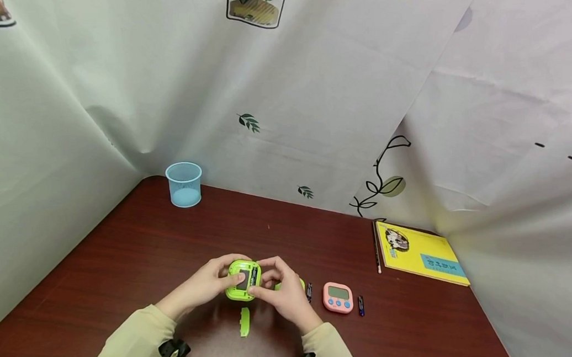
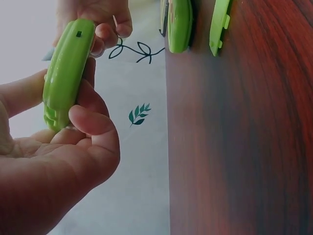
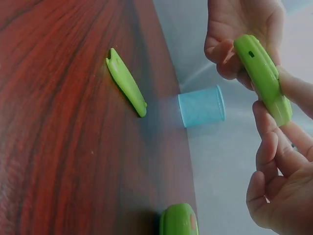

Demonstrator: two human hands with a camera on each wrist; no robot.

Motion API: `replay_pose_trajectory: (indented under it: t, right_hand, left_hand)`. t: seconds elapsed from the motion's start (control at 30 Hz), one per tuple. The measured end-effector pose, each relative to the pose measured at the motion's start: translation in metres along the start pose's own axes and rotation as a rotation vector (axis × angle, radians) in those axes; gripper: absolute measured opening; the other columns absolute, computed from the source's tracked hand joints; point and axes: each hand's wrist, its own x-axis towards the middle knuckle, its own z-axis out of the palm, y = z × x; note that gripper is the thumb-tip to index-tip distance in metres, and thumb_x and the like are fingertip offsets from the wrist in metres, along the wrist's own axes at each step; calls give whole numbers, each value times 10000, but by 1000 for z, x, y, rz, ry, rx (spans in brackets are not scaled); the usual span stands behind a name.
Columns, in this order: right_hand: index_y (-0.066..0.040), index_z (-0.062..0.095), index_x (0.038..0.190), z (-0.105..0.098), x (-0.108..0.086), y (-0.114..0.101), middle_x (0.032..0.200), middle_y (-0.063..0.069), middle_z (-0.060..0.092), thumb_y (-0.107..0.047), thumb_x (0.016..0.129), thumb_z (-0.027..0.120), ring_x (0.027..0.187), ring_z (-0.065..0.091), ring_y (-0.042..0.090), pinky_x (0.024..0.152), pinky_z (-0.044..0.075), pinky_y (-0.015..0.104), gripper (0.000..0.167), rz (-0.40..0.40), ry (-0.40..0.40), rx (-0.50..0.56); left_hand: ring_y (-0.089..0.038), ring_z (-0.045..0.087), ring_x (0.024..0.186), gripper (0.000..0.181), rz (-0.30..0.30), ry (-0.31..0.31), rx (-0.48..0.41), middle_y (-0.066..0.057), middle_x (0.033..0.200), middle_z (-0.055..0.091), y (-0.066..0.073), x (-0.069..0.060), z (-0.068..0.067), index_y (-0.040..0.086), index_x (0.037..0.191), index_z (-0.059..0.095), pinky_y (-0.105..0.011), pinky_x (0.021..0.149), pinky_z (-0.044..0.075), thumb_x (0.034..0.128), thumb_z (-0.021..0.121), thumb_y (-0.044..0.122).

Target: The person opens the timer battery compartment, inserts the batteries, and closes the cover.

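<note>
A green digital timer (image 1: 236,295) is held above the table with its back toward the head camera and its battery compartment uncovered. A dark battery (image 1: 254,276) lies in that compartment. My left hand (image 1: 201,287) grips the timer's left side, thumb across its back. On the other side my right hand (image 1: 286,297) pinches the edge, its thumb at the lower corner beside the battery. The green battery cover (image 1: 244,322) lies on the table below. Another green timer (image 3: 178,220) rests on the table, mostly hidden behind my right hand in the head view.
Right of my hands are a dark battery (image 1: 309,292), a pink timer (image 1: 338,297) and another battery (image 1: 361,306). A pencil (image 1: 376,247) and a yellow book (image 1: 421,253) lie farther right. At the back left corner stands a blue translucent cup (image 1: 184,185).
</note>
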Motion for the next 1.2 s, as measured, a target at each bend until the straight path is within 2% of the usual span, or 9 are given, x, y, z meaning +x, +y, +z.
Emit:
replay_pose_trajectory:
  t: [0.17,0.33,0.43,0.53,0.63,0.8,0.9,1.03,1.2]
  right_hand:
    - [-183,581,1174,3,2,11,802,8,661,-231,789,782,761,551,62,724,463,250,438,-20,16,-1]
    - [-164,568,1205,5,1,10,815,13,655,-247,808,764,747,551,61,707,463,223,450,-34,11,-26]
    - [-136,552,1229,5,0,6,822,26,652,-210,823,751,729,539,55,691,458,211,458,-17,3,-43]
    - [-76,540,1239,4,-5,-12,818,69,655,-155,835,731,712,539,59,680,462,211,454,3,-8,-63]
    - [-56,527,1250,4,-7,-12,803,82,654,-174,861,705,678,540,65,632,457,211,444,34,-30,-82]
    - [-69,545,1236,6,-4,12,753,-4,629,-339,872,687,632,530,49,566,434,208,475,66,-105,-104]
    - [-46,541,1239,7,-5,18,741,-19,620,-332,850,713,617,539,50,562,445,212,512,67,-178,-108]
    - [-70,546,1210,9,-7,20,708,-52,591,-282,801,770,571,524,37,536,446,203,512,55,-250,-139]
    - [-86,554,1028,14,-11,22,640,-90,557,-235,758,809,509,504,4,494,427,186,400,18,-307,-247]
  left_hand:
    - [-103,630,811,421,2,2,31,-176,980,664,-2,1,0,-98,1279,456,-238,688,505,962,559,158]
    - [-108,628,824,447,-16,8,-5,-186,1006,660,-5,1,-2,-104,1293,445,-243,688,509,961,563,172]
    - [-115,631,832,452,-29,12,-27,-194,1023,660,-7,0,-2,-105,1298,444,-250,685,513,961,564,171]
    - [-125,636,834,450,-43,19,-42,-195,1028,661,-7,-1,-2,-102,1302,445,-256,681,517,961,565,166]
    - [-138,638,837,458,-50,24,-46,-192,1029,661,-8,-1,-2,-100,1308,442,-260,679,520,958,569,166]
    - [-140,631,820,476,-55,29,-29,-173,1019,662,-7,-2,-4,-93,1319,438,-261,665,513,956,574,183]
    - [-141,633,819,476,-59,28,-30,-168,1016,664,-7,-3,-4,-89,1325,434,-263,664,512,959,569,184]
    - [-145,637,836,483,-59,14,-31,-161,1015,666,-8,-4,-4,-87,1334,427,-262,676,515,963,562,191]
    - [-140,636,838,487,-58,1,-28,-159,1007,664,-8,-6,-4,-91,1336,422,-258,677,512,964,562,192]
